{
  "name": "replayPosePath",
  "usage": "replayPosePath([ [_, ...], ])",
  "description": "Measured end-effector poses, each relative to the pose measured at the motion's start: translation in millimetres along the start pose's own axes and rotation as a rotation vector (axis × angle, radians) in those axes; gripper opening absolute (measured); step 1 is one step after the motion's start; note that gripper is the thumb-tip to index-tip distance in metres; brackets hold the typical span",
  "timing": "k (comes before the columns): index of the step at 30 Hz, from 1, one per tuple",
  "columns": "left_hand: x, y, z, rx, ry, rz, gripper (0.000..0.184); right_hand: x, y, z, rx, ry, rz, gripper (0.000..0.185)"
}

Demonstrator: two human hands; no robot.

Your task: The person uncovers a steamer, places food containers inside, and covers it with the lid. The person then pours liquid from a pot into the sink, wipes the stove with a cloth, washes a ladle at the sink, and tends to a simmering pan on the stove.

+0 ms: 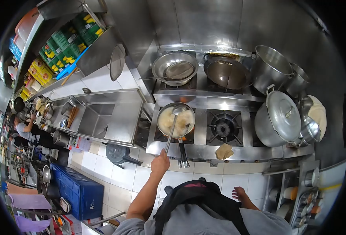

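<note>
A long metal ladle [171, 132] is held near the end of its handle by my left hand [160, 162], fingers wrapped round it. Its bowl rests in a pan [159, 113] of bubbling pale liquid with food in it, over a lit burner at the front left of the stove. The pan's black handle [183, 152] points towards me, just right of my left hand, not held. My right hand [239, 193] hangs low at my right side, away from the stove, fingers apart and holding nothing.
An unlit burner [224, 127] and a crumpled cloth [224, 151] are right of the pan. A lidded pot [278, 116] stands further right. Behind are a colander [175, 67] and a wok [227, 73]. A sink [96, 119] and stool [118, 154] are left. Another person [28, 130] works far left.
</note>
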State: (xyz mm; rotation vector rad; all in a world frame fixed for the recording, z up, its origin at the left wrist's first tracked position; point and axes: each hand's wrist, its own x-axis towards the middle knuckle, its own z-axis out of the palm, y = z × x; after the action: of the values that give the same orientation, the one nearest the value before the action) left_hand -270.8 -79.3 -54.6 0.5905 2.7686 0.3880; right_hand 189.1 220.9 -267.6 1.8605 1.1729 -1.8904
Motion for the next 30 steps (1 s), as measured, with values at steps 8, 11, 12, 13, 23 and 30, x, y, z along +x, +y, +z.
replayPosePath([
  [8,-37.6,-71.4,-6.4,0.161,0.033,0.205,0.057,-15.6,31.1,72.8,-0.268,-0.084,-0.049,0.041],
  [11,-39.0,-124.4,-1.0,0.174,0.089,0.271,0.060,-19.4,31.3,104.0,-0.101,-0.059,0.029,0.032],
  [12,-37.5,-141.1,-1.0,0.168,0.086,0.276,0.060,-26.3,24.9,117.3,-0.076,-0.053,0.028,0.026],
  [13,-36.8,-157.1,-2.8,0.165,0.127,0.294,0.061,-34.2,20.1,129.2,-0.092,-0.039,0.001,0.025],
  [23,-66.8,-233.1,-66.5,-1.167,-0.340,-0.012,0.055,-87.1,-0.9,260.5,-0.745,-0.380,-0.270,0.026],
  [30,-97.6,-286.2,-104.9,-2.216,-0.551,0.004,0.038,-78.0,-57.7,352.2,-1.372,-0.588,-0.733,0.025],
])
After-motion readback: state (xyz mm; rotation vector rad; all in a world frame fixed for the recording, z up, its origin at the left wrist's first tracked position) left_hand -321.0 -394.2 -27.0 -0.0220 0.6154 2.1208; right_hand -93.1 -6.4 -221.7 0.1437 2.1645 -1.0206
